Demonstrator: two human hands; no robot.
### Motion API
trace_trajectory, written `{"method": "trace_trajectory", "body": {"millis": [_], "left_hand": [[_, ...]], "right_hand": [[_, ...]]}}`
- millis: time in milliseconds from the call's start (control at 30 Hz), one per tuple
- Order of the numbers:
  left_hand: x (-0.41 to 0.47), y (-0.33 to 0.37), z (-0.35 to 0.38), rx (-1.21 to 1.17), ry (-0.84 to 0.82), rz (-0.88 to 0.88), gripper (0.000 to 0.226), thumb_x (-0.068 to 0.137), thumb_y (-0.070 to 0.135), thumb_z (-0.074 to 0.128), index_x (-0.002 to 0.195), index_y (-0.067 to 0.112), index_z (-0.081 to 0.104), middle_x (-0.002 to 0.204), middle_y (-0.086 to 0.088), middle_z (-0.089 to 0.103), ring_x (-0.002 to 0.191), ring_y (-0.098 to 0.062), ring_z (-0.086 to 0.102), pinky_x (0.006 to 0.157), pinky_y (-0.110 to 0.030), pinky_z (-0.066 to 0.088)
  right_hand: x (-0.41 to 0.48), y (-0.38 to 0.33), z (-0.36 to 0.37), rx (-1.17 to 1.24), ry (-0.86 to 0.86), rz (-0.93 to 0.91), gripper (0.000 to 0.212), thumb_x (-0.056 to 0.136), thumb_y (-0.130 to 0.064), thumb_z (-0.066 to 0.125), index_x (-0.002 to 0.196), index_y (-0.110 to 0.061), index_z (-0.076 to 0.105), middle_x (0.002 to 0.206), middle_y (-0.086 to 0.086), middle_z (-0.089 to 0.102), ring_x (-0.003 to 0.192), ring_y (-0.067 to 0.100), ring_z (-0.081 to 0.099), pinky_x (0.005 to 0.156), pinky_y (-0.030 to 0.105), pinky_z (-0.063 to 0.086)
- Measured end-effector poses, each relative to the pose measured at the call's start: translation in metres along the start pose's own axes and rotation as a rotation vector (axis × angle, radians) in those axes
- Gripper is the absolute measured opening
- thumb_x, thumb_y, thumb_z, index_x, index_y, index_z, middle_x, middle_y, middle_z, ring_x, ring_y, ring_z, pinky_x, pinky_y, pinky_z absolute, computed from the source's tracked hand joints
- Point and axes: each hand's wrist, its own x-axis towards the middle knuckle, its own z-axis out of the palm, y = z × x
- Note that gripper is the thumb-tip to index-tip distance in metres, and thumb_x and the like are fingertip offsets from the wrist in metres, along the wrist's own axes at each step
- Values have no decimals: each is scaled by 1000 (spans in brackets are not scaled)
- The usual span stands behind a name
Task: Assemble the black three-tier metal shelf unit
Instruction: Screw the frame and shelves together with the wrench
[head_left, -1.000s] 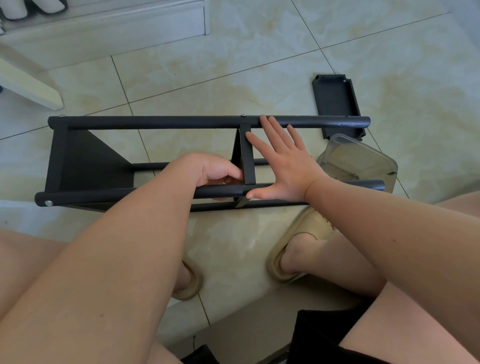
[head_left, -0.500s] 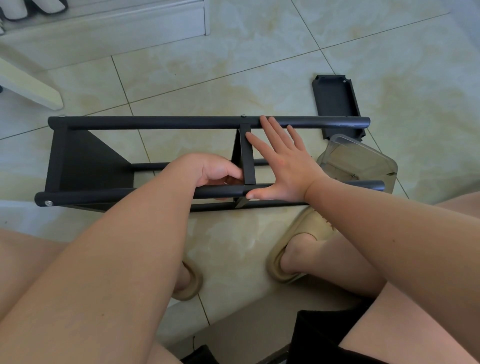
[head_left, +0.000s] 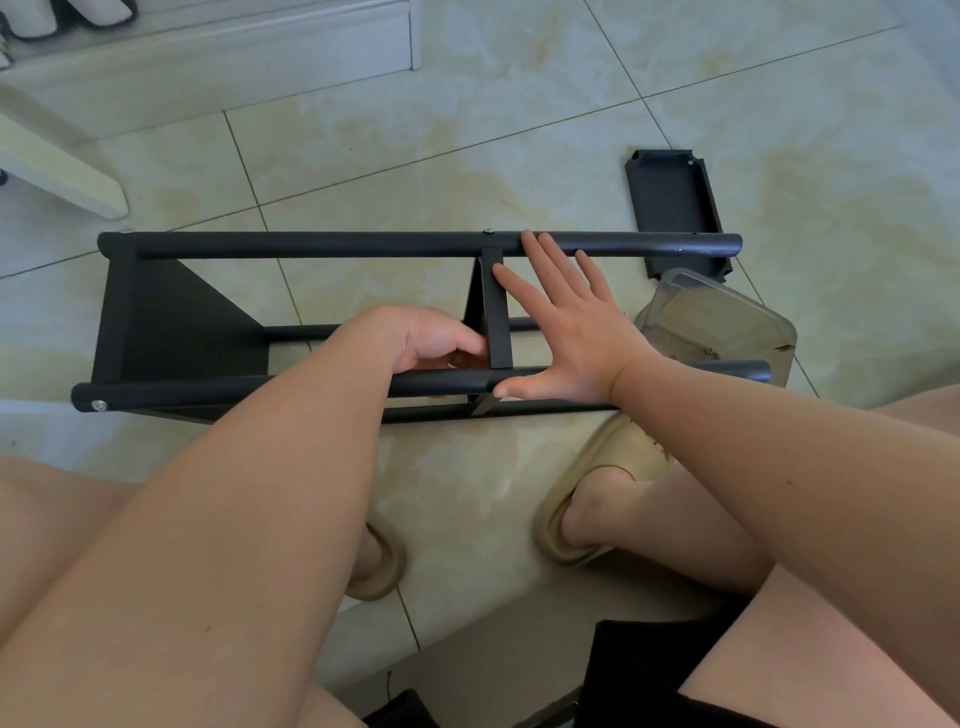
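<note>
The person's feet in tan slippers (head_left: 613, 467) stand on the tiled floor (head_left: 467, 145), just in front of the black shelf frame (head_left: 171, 317), which lies on its side there. The left hand (head_left: 436, 340) reaches over the near tube (head_left: 234, 389), fingers curled in against the left face of the middle panel (head_left: 496, 317); whether it grips anything I cannot tell. The right hand (head_left: 566, 343) is spread flat beside the panel's right face, thumb lying along the near tube, fingertips touching the far tube (head_left: 337, 244). A clear plastic container (head_left: 722, 322) sits at the frame's right end, and beyond it a loose black shelf tray (head_left: 672, 202).
</note>
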Motion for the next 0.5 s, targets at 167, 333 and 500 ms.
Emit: {"method": "trace_trajectory", "body": {"millis": [167, 333, 500], "left_hand": [[0, -1, 0, -12, -19, 36, 17, 93, 16, 59, 105, 13, 71, 86, 0, 72, 78, -17, 64, 71, -26, 47], [-4, 0, 1, -140, -79, 115, 20, 95, 4, 51, 97, 11, 69, 90, -3, 70, 82, -17, 64, 83, -27, 50], [-2, 1, 2, 49, -13, 41, 14, 96, 22, 57, 99, 15, 69, 82, 1, 68, 72, -15, 60, 66, -25, 47]], "right_hand": [[0, 0, 1, -6, 0, -1, 121, 69, -96, 37, 162, -23, 14, 169, 16, -3, 156, 31, -6, 125, 56, 2], [0, 0, 1, -8, -4, 0, 121, 69, -96, 37, 162, -23, 13, 169, 16, -3, 156, 31, -6, 125, 55, 1], [0, 1, 2, 1, 4, 2, 121, 68, -95, 38, 162, -23, 14, 169, 16, -3, 156, 31, -5, 125, 55, 0]]}}
